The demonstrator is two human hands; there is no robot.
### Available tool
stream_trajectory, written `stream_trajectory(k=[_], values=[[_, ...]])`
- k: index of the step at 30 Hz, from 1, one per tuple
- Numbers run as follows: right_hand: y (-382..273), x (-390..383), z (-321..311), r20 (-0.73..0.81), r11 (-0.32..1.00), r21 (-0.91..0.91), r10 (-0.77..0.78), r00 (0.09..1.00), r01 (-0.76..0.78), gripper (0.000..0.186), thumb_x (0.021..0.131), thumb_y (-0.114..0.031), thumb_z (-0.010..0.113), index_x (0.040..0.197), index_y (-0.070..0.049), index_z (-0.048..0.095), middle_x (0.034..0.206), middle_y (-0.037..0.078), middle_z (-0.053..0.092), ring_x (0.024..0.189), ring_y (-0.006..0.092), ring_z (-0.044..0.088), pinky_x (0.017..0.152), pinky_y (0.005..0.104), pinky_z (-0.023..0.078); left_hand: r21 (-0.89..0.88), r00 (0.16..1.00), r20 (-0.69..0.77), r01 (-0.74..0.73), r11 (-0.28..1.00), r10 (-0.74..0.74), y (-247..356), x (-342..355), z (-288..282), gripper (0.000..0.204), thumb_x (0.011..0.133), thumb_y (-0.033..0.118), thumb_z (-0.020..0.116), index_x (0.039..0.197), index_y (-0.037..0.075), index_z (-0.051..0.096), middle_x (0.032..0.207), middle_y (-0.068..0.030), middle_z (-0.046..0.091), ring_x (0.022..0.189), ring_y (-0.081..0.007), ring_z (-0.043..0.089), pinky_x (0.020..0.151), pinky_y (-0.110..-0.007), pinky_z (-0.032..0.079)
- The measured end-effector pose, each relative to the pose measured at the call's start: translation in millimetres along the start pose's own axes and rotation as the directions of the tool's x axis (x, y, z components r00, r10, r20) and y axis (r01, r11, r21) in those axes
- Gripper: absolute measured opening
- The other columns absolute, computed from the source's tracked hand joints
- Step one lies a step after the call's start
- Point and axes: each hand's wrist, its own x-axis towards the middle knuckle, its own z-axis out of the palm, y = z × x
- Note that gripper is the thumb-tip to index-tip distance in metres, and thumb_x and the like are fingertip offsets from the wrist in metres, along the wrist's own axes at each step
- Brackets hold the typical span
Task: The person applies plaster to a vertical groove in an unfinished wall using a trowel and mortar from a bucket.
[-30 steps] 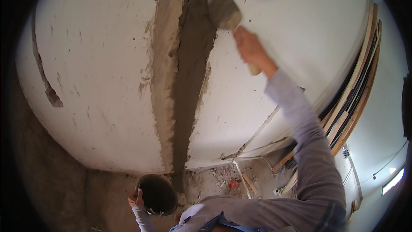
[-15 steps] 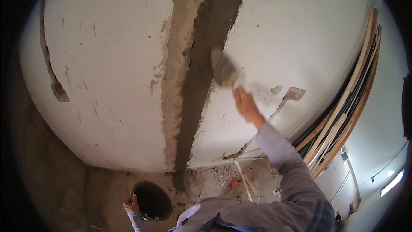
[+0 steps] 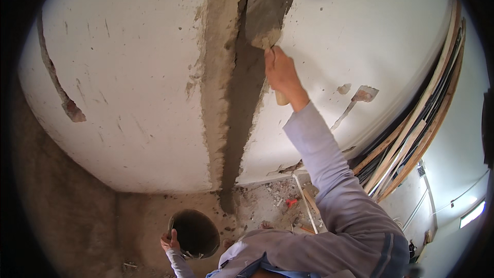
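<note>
My right hand [image 3: 284,72] is closed round the handle of a trowel [image 3: 263,20], whose broad grey blade lies against the upper part of a dark mortar strip [image 3: 241,98]. That strip runs down the white wall [image 3: 134,72] to the floor, with a lighter, ragged band of plaster [image 3: 216,72] along its left side. Down at the lower left, my left hand [image 3: 170,240] grips the rim of a dark round bucket [image 3: 198,231], thumb showing at its edge. The bucket's inside is dark and I cannot make out what it holds.
Long wooden boards and black pipes [image 3: 419,108] lean at the right. Rubble lies at the wall's foot around a white pipe [image 3: 305,203] and a small red piece [image 3: 291,203]. Chased grooves mark the wall at left [image 3: 59,80] and right [image 3: 365,94].
My right hand has moved upward with the trowel, bringing its blade onto the higher part of the mortar strip. The view has shifted slightly; my left hand still holds the bucket.
</note>
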Motion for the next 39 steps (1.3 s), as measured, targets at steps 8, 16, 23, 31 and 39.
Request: stream_trajectory(k=[8, 16, 23, 31, 39], values=[[51, -88, 82, 0.063, 0.998, -0.040, 0.047, 0.997, -0.045, 0.026, 0.096, -0.024, 0.043, 0.090, 0.001, 0.043, 0.072, 0.030, 0.056, 0.070, 0.0500, 0.054, 0.063, 0.0559, 0.041, -0.050, 0.998, 0.063, -0.018, 0.999, 0.021, 54, -7, -19, 0.063, 0.070, 0.058, 0.069, 0.062, 0.000, 0.048, 0.056, -0.0118, 0.045, 0.054, -0.0253, 0.043, 0.051, -0.042, 0.037], [97, -146, 59, 0.134, 0.996, -0.083, -0.006, 0.991, 0.017, 0.025, 0.096, -0.027, 0.043, 0.091, -0.002, 0.045, 0.068, 0.026, 0.058, 0.065, 0.0462, 0.057, 0.058, 0.0541, 0.044, -0.041, 0.999, 0.025, -0.019, 0.999, 0.020, 28, -1, -32, 0.063, 0.070, 0.057, 0.069, 0.062, -0.001, 0.047, 0.056, -0.0102, 0.044, 0.053, -0.0241, 0.041, 0.051, -0.042, 0.036], [-4, 6, -11, -0.091, 0.993, -0.015, -0.118, 0.989, 0.117, 0.029, 0.096, -0.024, 0.043, 0.088, 0.003, 0.047, 0.065, 0.028, 0.056, 0.065, 0.0489, 0.055, 0.060, 0.0537, 0.043, 0.029, 0.994, 0.105, 0.028, 0.999, -0.031, 30, -4, -45, 0.059, 0.071, 0.054, 0.070, 0.063, -0.001, 0.049, 0.058, -0.0113, 0.046, 0.055, -0.0237, 0.043, 0.052, -0.042, 0.037], [57, -94, 74, 0.114, 0.986, -0.164, -0.008, 0.993, 0.027, 0.027, 0.095, -0.024, 0.044, 0.094, 0.003, 0.047, 0.073, 0.029, 0.060, 0.069, 0.0480, 0.058, 0.062, 0.0542, 0.046, -0.023, 0.997, 0.045, 0.068, 0.997, -0.067, 26, -9, -41, 0.055, 0.069, 0.047, 0.074, 0.062, 0.000, 0.046, 0.055, -0.0074, 0.041, 0.054, -0.0203, 0.038, 0.050, -0.039, 0.035], [112, -127, 5, 0.461, 0.857, -0.472, 0.041, 0.886, 0.206, 0.030, 0.095, -0.026, 0.043, 0.106, 0.001, 0.050, 0.095, 0.023, 0.063, 0.084, 0.0394, 0.064, 0.074, 0.0507, 0.051, -0.017, 0.989, 0.083, 0.125, 0.992, -0.123, 31, -20, -41, 0.056, 0.069, 0.048, 0.074, 0.068, -0.003, 0.053, 0.059, -0.0107, 0.049, 0.057, -0.0236, 0.046, 0.054, -0.040, 0.040]])
